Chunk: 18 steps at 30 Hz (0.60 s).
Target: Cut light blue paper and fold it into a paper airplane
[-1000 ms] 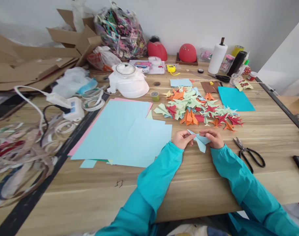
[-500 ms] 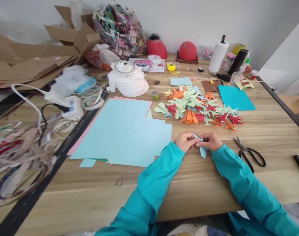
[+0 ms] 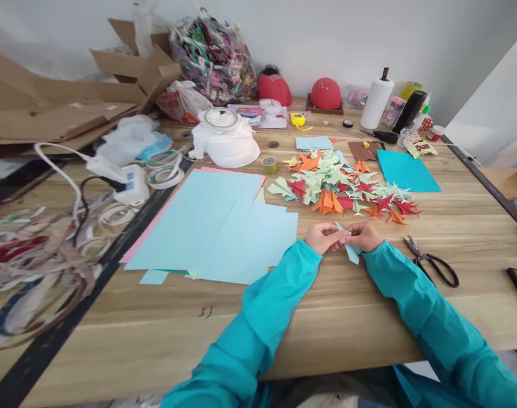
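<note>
My left hand (image 3: 324, 237) and my right hand (image 3: 366, 236) meet just above the wooden table (image 3: 347, 317), both pinched on a small folded piece of light blue paper (image 3: 350, 249). Its pointed end hangs down between the hands. Both arms wear teal sleeves. Behind the hands lies a pile of folded paper shapes (image 3: 341, 188) in green, orange and red. Left of the hands lie large light blue sheets (image 3: 216, 224) over a pink one.
Black scissors (image 3: 432, 262) lie right of my right hand. A teal sheet (image 3: 405, 170) lies at the back right, a paper towel roll (image 3: 376, 102) behind it. A white bowl-like object (image 3: 225, 141), tape rolls (image 3: 162, 175), cardboard (image 3: 50, 113) and paper strips (image 3: 33, 266) fill the left.
My hands have closed together on the blue paper, which is folded narrower than a second ago. The view has shifted slightly.
</note>
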{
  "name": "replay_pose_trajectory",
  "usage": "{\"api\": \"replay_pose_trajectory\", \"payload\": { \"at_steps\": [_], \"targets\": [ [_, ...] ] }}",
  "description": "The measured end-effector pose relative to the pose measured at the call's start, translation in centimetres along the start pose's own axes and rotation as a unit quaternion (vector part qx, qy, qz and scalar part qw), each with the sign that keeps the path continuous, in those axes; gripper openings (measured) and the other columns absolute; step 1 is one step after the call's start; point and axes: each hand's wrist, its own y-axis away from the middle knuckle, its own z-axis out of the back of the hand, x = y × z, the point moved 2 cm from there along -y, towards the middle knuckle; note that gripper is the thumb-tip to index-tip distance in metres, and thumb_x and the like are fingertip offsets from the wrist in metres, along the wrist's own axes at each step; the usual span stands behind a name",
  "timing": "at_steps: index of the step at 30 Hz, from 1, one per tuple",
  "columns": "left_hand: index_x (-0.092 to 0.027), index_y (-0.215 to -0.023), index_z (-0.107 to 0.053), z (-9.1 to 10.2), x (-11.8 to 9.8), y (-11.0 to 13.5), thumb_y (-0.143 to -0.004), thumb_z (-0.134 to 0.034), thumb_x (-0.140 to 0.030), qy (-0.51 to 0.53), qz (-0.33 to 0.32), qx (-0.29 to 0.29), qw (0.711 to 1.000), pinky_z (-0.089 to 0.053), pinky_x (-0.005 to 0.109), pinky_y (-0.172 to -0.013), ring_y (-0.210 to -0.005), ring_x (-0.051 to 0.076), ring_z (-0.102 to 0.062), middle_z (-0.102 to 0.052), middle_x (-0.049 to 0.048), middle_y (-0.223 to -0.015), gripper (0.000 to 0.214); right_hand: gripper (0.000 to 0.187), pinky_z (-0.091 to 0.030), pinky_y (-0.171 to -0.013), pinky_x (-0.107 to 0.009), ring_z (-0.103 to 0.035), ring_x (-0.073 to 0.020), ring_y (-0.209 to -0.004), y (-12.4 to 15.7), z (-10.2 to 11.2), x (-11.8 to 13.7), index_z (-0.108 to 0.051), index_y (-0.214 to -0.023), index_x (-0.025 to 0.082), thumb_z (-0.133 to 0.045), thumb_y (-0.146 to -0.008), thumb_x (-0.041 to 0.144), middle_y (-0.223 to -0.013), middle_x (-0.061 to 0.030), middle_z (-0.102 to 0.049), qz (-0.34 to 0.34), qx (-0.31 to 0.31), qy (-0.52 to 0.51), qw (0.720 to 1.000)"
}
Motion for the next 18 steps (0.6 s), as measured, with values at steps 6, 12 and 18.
{"api": "replay_pose_trajectory", "payload": {
  "at_steps": [6,12,18],
  "targets": [
    [-0.011,-0.056,-0.062,-0.2,-0.2,-1.1,-0.049,-0.081,-0.041,-0.031,0.016,0.041,0.999,-0.041,0.020,-0.036,-0.035,0.008,-0.050,-0.058,0.0002,-0.043,0.036,0.032,-0.043,-0.047,-0.022,-0.058,-0.0113,-0.049,-0.3,0.4,-0.2,-0.066,-0.057,0.014,-0.083,-0.042,0.037,-0.055,-0.0010,-0.066,0.003,0.039,-0.007,0.999],
    [-0.011,-0.055,-0.060,-0.3,0.6,-1.2,-0.050,-0.079,-0.047,-0.020,0.029,0.039,0.999,-0.042,0.020,-0.034,-0.035,0.009,-0.051,-0.060,0.0019,-0.046,0.041,0.031,-0.038,-0.043,-0.020,-0.054,-0.0089,-0.046,-0.2,0.5,0.0,-0.065,-0.058,0.013,-0.083,-0.046,0.035,-0.053,-0.0005,-0.065,-0.007,0.073,0.015,0.997],
    [-0.012,-0.053,-0.060,-0.4,0.3,-1.0,-0.050,-0.080,-0.043,-0.034,0.024,0.012,0.999,-0.041,0.019,-0.033,-0.035,0.008,-0.051,-0.060,0.0011,-0.045,0.037,0.034,-0.037,-0.043,-0.021,-0.053,-0.0094,-0.045,-0.2,0.5,0.3,-0.064,-0.057,0.013,-0.084,-0.044,0.037,-0.052,-0.0008,-0.064,-0.022,0.045,0.023,0.998]
  ]
}}
